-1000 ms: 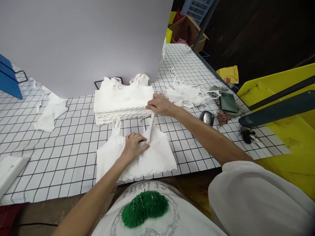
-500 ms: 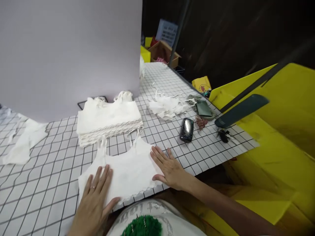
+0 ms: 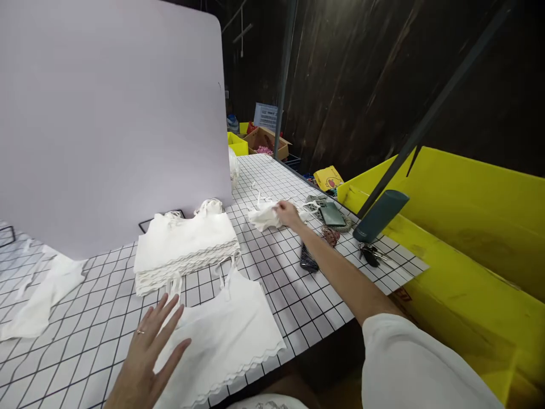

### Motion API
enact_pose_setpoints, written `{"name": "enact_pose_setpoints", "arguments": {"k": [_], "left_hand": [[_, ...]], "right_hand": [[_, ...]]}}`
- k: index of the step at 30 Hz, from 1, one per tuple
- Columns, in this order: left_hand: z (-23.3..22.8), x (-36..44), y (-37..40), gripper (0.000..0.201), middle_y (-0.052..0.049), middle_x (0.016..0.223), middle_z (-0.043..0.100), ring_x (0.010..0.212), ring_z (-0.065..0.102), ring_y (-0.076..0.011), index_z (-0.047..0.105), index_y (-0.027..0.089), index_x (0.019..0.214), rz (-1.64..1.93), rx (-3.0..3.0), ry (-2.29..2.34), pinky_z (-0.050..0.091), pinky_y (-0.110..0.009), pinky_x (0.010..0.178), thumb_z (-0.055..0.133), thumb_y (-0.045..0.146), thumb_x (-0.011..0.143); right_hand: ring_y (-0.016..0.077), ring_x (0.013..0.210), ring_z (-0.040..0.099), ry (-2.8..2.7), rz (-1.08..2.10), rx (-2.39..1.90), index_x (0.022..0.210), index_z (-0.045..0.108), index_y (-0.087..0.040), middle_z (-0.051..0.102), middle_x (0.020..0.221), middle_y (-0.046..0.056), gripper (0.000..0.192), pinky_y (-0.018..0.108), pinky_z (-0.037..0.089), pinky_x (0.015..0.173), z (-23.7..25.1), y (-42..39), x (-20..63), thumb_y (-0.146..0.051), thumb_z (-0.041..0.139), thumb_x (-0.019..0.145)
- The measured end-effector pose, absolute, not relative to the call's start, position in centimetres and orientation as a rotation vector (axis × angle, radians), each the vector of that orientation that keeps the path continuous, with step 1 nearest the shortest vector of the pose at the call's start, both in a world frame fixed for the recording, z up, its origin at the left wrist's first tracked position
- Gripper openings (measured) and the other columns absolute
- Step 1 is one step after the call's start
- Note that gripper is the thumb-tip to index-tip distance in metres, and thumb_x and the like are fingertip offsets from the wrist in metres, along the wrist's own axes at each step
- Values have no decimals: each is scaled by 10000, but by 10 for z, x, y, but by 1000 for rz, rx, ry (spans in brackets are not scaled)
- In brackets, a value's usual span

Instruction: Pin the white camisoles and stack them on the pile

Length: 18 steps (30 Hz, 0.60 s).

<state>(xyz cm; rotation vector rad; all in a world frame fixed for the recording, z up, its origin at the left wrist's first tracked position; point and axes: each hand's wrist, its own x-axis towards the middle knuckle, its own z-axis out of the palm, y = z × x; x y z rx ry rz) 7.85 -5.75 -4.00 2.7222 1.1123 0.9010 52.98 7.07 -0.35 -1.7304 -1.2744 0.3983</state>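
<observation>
A white camisole top (image 3: 225,335) with thin straps and a scalloped hem lies flat at the table's near edge. Over its left side is my left hand (image 3: 149,346), fingers spread, holding nothing. My right hand (image 3: 288,213) reaches far across to a loose pile of white strappy garments (image 3: 266,216), its fingers closed at the pile's top; a fold of white cloth appears pinched there. Behind the flat top sits a neat stack of folded white camisoles (image 3: 187,244).
On the grid-patterned table (image 3: 272,278) at right are a dark phone (image 3: 307,259), a green pouch (image 3: 332,215), keys (image 3: 371,254) and a teal bottle (image 3: 380,217). A white panel (image 3: 110,119) stands behind the stack. Yellow bins (image 3: 464,250) flank the right edge. More white cloth (image 3: 46,295) lies left.
My right hand has left the flat camisole and moved forward to the loose pile. My left hand's fingers have spread, and the view has tilted up.
</observation>
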Motion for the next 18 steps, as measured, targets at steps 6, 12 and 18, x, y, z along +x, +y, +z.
{"name": "enact_pose_setpoints", "arguments": {"k": [6, 12, 18], "left_hand": [[-22, 65, -41, 401, -10, 1310, 703, 1267, 617, -346, 687, 381, 1277, 932, 2215, 1360, 658, -297, 626, 613, 520, 908], [32, 102, -15, 400, -49, 1150, 773, 1118, 715, -317, 775, 297, 1121, 991, 1956, 1141, 629, -422, 905, 679, 566, 841], [125, 181, -10, 540, -108, 1369, 658, 1279, 615, -289, 638, 230, 1323, 1232, 1726, 642, 518, -471, 1085, 746, 408, 825]], "right_hand": [[153, 676, 576, -1155, 405, -1375, 825, 621, -187, 613, 709, 2, 345, 274, 494, 631, 120, 102, 556, -530, 646, 847], [199, 844, 681, -1282, 544, -846, 910, 696, -215, 711, 861, 22, 353, 325, 575, 749, 224, 70, 522, -534, 765, 776], [270, 1127, 655, -1561, 530, -782, 1073, 715, -239, 725, 1034, 52, 400, 457, 568, 957, 252, 20, 422, -583, 658, 879]]}}
